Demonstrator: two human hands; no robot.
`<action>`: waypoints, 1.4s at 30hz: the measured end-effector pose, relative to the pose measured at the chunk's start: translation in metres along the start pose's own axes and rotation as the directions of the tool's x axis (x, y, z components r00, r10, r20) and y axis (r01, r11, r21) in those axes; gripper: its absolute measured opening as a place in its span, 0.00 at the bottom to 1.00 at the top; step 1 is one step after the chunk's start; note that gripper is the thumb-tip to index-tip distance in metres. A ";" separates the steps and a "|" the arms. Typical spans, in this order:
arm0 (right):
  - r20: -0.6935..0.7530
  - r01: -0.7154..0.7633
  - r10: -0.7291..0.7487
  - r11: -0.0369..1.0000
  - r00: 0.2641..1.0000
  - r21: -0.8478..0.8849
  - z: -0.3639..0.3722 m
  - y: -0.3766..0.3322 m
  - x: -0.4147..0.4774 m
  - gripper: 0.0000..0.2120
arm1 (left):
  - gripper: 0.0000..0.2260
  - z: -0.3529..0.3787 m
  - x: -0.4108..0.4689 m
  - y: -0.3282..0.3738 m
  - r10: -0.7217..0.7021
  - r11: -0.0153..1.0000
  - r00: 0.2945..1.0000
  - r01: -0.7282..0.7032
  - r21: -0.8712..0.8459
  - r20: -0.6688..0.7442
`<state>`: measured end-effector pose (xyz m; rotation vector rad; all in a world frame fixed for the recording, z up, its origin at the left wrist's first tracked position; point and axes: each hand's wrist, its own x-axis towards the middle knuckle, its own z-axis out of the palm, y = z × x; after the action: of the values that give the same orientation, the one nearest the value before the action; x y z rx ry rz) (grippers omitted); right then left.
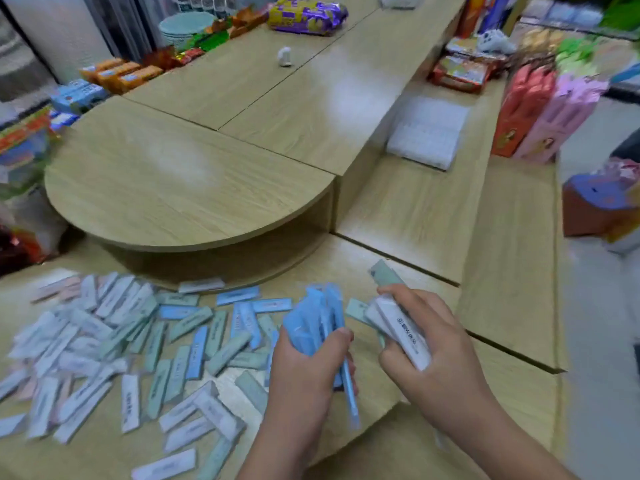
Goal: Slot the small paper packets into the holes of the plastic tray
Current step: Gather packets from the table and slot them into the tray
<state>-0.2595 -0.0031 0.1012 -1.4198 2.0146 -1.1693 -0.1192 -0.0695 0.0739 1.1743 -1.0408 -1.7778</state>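
Plainly, little of the writing can be read: the white packets (398,327) gripped in the right hand (436,351) carry a line of dark print along their length, too blurred to make out, and the purple bag (306,15) at the far edge of the upper counter (207,168) shows only yellow smears. The right hand's fingers curl round that white stack, whose long axis runs from far left to near right. The left hand (304,368) clenches a bundle of blue packets (311,323), their long axes pointing away from the person, with one end sticking out below the fist toward the near edge. The loose packets (114,341), blue, green, white and pinkish, lie flat at all angles over the left part of the lower surface (346,268). The white gridded tray (429,133) sits well apart on the right-hand shelf (415,209), toward its far end.
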 end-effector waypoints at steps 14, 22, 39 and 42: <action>-0.207 -0.117 0.129 0.991 0.970 0.067 -0.266 0.151 -0.030 0.27 | 0.08 0.299 -0.039 -0.055 -0.096 0.994 0.981 0.085 0.070 0.170; -0.192 -0.134 0.149 0.987 0.970 0.091 -0.330 0.200 0.016 0.25 | 0.14 0.373 -0.001 -0.062 -0.090 0.988 0.982 0.067 0.139 0.169; 0.231 0.039 -0.062 0.994 0.971 0.101 -0.252 0.282 0.322 0.26 | 0.07 0.376 0.247 -0.049 -0.002 0.990 0.900 0.063 0.127 -0.435; 0.362 0.098 -0.138 0.987 0.922 0.124 -0.209 0.266 0.347 0.26 | 0.08 0.347 0.249 -0.043 0.011 0.988 0.822 0.078 0.130 -0.569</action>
<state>-0.6987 -0.2011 0.0471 -1.5903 1.6057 -0.9500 -0.5265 -0.1997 0.0384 1.6913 -0.7940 -1.2485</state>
